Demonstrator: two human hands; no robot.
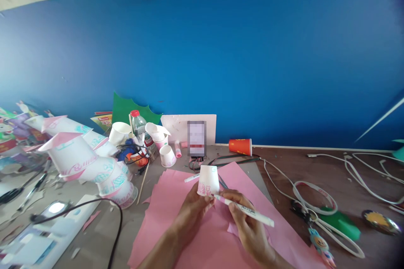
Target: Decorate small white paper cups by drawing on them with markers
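A white paper cup (208, 176), upside down, is held near its rim by my left hand (194, 210). Pink drawn patterns run along the lower part of the cup, and a small light-green mark shows near its top. My right hand (248, 222) grips a white marker pen (252, 211) with a pink tip. The tip meets or almost meets the cup's pink band; I cannot tell whether it touches. Beneath both hands lie pink paper sheets (164, 214). Another white marker (191, 178) rests on the paper just behind the cup.
Stacked decorated paper cups (110, 176) stand at left, near a plastic bottle (138, 124) with a red cap. A small paper cup (167, 156) and a phone (197, 138) are behind the paper. An orange-red cup (240, 146) lies by the wall; white cables (350, 168) spread right.
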